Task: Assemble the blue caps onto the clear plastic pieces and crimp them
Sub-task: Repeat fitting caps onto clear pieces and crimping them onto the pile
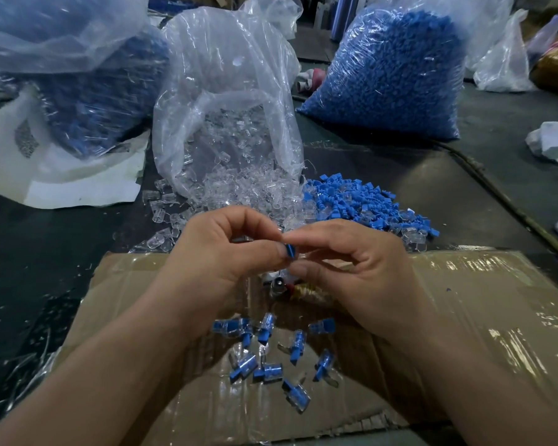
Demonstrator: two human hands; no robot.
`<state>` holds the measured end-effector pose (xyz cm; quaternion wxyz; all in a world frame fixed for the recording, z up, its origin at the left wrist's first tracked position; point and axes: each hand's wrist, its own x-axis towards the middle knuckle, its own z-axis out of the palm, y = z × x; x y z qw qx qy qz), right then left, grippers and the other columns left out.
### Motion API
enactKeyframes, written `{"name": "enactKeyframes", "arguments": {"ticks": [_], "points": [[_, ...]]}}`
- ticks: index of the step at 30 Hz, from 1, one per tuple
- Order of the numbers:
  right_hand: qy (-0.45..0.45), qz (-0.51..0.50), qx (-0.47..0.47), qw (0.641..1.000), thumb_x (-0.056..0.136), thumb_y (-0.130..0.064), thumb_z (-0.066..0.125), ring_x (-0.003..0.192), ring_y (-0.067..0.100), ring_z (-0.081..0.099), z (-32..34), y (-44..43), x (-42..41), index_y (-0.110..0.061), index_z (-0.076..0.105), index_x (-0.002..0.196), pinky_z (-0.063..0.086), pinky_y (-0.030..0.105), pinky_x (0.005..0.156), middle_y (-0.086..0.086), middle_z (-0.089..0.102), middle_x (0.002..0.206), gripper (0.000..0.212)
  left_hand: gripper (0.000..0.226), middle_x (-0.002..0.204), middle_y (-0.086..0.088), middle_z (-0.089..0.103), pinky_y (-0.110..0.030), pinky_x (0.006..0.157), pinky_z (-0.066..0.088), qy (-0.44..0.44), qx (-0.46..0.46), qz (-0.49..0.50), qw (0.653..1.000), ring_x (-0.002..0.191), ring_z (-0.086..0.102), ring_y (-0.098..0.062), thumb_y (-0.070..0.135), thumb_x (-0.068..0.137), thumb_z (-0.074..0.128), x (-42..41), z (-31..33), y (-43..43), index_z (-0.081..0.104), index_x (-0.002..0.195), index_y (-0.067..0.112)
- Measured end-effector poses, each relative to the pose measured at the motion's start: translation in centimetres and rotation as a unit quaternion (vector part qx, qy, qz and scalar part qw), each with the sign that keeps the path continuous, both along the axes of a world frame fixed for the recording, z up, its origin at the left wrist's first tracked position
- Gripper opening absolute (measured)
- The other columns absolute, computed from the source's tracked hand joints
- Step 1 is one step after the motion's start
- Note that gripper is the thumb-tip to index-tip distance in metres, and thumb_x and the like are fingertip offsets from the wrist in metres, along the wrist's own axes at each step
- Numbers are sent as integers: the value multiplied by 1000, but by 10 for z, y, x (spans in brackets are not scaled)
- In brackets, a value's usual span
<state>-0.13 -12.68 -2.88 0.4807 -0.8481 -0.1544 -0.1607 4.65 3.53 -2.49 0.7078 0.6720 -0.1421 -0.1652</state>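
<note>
My left hand [219,249] and my right hand [351,268] meet above a flattened cardboard sheet [480,317]. Between their fingertips they pinch one blue cap [290,251]; a clear plastic piece seems to sit on it, mostly hidden by my fingers. Several joined blue-and-clear pieces [271,355] lie on the cardboard below my hands. Loose clear plastic pieces [226,188] spill from an open bag [226,101] just beyond my hands. A heap of loose blue caps [361,201] lies to their right.
A full bag of blue caps [390,78] stands at the back right, another blue-filled bag [87,101] at the back left on white sheeting [62,175]. A small metal tool [290,289] lies on the cardboard under my hands. Cloth and bags sit far right.
</note>
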Motion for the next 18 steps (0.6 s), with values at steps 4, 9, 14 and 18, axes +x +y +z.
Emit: {"name": "enactKeyframes", "arguments": {"ticks": [4, 9, 14, 18], "points": [[-48, 10, -17, 999, 75, -14, 69, 85, 1, 65, -4, -3, 1, -17, 63, 104, 51, 19, 77, -12, 67, 92, 30, 24, 68, -8, 69, -19, 55, 52, 31, -21, -32, 999, 64, 69, -20, 24, 39, 76, 1, -1, 0, 69, 61, 18], [-84, -4, -30, 996, 75, -9, 70, 82, 4, 67, -8, -5, 2, -9, 70, 98, 54, 24, 74, -1, 71, 89, 22, 18, 63, -11, 68, -19, 46, 50, 64, -38, -49, 996, 54, 66, -18, 17, 43, 74, 0, 1, 0, 70, 60, 16], [-127, -28, -48, 990, 74, -12, 72, 80, 2, 66, -8, -4, 2, -7, 70, 95, 53, 17, 73, -4, 69, 88, 21, 17, 63, -18, 66, -20, 46, 51, 104, -76, -64, 990, 54, 66, -21, 11, 44, 71, 2, 2, 2, 70, 61, 8], [-135, -24, -61, 989, 74, -16, 72, 76, 3, 66, -6, -5, 0, -6, 71, 92, 53, 17, 69, -3, 70, 85, 20, 14, 64, -18, 66, -19, 45, 51, 114, -72, -72, 988, 53, 66, -20, 7, 48, 69, 2, 3, 2, 70, 61, 8]]}}
